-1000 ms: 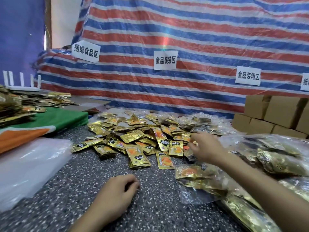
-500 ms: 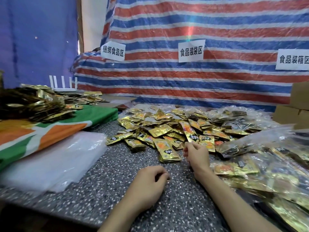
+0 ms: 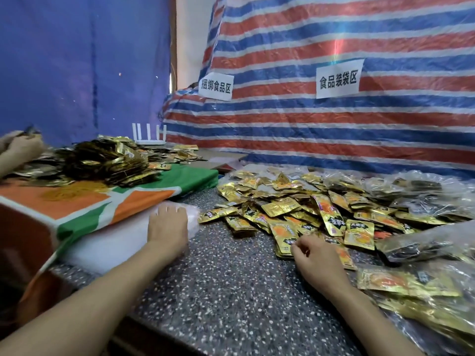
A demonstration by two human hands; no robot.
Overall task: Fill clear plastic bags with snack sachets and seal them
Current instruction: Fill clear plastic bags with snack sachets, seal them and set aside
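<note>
1. On the speckled counter (image 3: 231, 291), a big loose heap of gold sachets (image 3: 282, 209) sits in front of the striped tarp (image 3: 334, 140).
2. The left hand (image 3: 168, 227) lies flat, fingers straight, on the stack of empty bags (image 3: 115, 242) at the left, just beside the cloth (image 3: 144, 196). It looks ready to peel one off (only a guess).
3. The right hand (image 3: 314, 258) is at the near edge of the heap with its fingers curled in. Can't tell whether it's actually pinching a sachet or just touching one.
4. Done so far: several filled bags (image 3: 411, 283) lie at the right, with more behind the heap. Whether they're sealed doesn't show.
5. Left to do: plenty. The heap is big and the stack of empties looks thick. Neither hand has an open bag up for filling, so the step in hand seems to be fetching a fresh one.
6. Rough call: somewhere mid-job, nowhere near the end.
7. Side note: someone else's hand (image 3: 23, 147) is at the far left, by a second pile (image 3: 108, 160) of sachets on the cloth (separate station, probably).
</note>
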